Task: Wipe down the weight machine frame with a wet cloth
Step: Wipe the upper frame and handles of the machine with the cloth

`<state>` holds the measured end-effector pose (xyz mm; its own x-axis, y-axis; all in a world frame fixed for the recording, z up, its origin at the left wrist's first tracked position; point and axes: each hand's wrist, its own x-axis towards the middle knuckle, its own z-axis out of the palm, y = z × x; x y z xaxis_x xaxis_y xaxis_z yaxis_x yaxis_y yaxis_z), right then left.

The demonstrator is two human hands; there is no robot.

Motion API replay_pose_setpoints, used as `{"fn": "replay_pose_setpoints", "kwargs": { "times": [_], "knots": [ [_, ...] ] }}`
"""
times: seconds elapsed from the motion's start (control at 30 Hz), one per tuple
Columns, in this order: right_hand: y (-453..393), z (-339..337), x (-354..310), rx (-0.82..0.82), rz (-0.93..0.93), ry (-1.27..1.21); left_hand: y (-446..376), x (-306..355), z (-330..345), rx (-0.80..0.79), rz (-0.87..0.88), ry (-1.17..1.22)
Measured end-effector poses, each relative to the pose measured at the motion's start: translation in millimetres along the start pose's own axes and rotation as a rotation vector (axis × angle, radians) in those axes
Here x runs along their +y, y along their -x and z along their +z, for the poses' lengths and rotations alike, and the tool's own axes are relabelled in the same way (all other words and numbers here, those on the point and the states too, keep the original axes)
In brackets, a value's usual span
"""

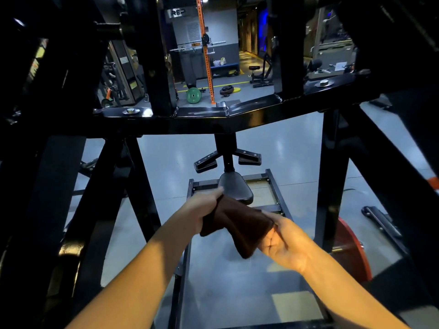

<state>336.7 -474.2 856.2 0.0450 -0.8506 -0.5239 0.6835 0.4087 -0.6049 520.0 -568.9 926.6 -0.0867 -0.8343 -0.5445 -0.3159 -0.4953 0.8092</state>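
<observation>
Both my forearms reached out below the crossbar (237,116) of the black frame, and between them I held the cloth (237,225). My left hand (204,210) gripped its upper edge, fingers curled round the fold, probably so the damp cloth would not sag. Under the crossbar, the cloth hung slack in the air above the padded seat (235,187), touching no metal, so no wiping was under way. My right hand (282,241) pinched its other edge, palm up, seemingly to stretch or refold it for a fresh face.
</observation>
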Motion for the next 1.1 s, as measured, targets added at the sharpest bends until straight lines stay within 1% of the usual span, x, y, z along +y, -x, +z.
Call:
{"fn": "replay_pose_setpoints", "kwargs": {
  "times": [0.1,0.2,0.27,0.33,0.37,0.43,0.5,0.57,0.6,0.7,0.77,0.9,1.0,1.1],
  "knots": [
    [2.0,1.9,-2.3,0.010,-0.002,0.035,-7.1,-13.2,-2.1,-0.091,-0.034,0.023],
    [4.7,8.7,-14.1,-0.008,-0.048,0.173,-9.7,-15.5,-9.5,-0.171,0.007,0.107],
    [7.5,14.1,-30.0,-0.001,-0.168,0.216,-6.1,-9.6,-19.6,-0.291,0.067,0.235],
    [18.0,23.0,-49.5,-0.065,-0.354,0.272,-4.0,-3.2,-30.3,-0.436,0.157,0.405],
    [25.6,26.7,-58.8,-0.119,-0.429,0.302,-1.0,1.7,-34.4,-0.480,0.191,0.465],
    [40.1,35.0,-74.2,-0.195,-0.519,0.389,3.4,9.6,-38.5,-0.540,0.248,0.534],
    [43.9,38.0,-81.5,-0.172,-0.584,0.508,8.2,16.6,-38.0,-0.600,0.258,0.568],
    [42.4,38.9,-82.8,-0.090,-0.648,0.623,9.1,19.1,-36.1,-0.595,0.189,0.616],
    [42.8,40.3,-82.6,-0.049,-0.679,0.665,10.9,19.1,-34.7,-0.554,0.163,0.598],
    [45.0,42.5,-81.6,0.006,-0.746,0.739,13.5,15.9,-28.9,-0.561,0.193,0.449],
    [43.7,41.6,-81.6,0.026,-0.759,0.731,15.8,17.2,-27.7,-0.580,0.203,0.406],
    [35.2,24.2,-86.2,0.000,-0.762,0.704,18.0,27.1,-29.4,-0.611,0.317,0.354],
    [33.5,13.0,-89.5,-0.039,-0.769,0.725,21.1,35.6,-26.5,-0.578,0.332,0.292],
    [32.9,6.9,-93.5,-0.059,-0.638,0.755,20.1,40.9,-20.1,-0.486,0.402,0.116]
  ]
}}
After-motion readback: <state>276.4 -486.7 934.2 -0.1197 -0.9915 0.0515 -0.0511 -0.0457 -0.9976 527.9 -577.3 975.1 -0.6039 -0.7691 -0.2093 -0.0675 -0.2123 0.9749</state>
